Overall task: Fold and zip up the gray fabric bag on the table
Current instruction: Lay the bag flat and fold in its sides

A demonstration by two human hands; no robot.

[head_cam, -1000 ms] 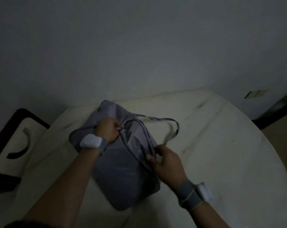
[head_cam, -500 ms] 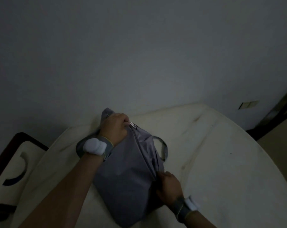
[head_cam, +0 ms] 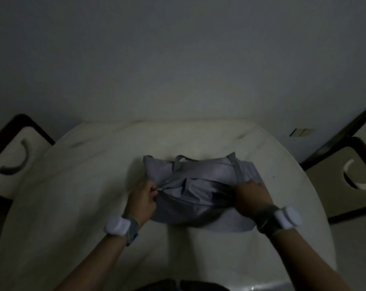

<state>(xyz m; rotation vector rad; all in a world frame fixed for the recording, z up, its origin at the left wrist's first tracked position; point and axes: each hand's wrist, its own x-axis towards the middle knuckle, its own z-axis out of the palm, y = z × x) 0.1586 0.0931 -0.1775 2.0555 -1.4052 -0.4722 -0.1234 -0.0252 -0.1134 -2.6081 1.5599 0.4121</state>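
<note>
The gray fabric bag lies crosswise on the round white table, its two straps pointing to the far side. My left hand pinches the zipper end at the bag's left side. My right hand grips the fabric at the bag's right side. The zipper line runs between both hands and is partly hidden in folds. The scene is dim and slightly blurred.
A dark-framed chair stands at the table's left, and another chair at its right. A plain wall rises just behind the table. A wall socket sits low on the right.
The bag has turned from lengthwise to crosswise on the table. My left hand came down from the far end to the left side; my right hand moved to the right side.
</note>
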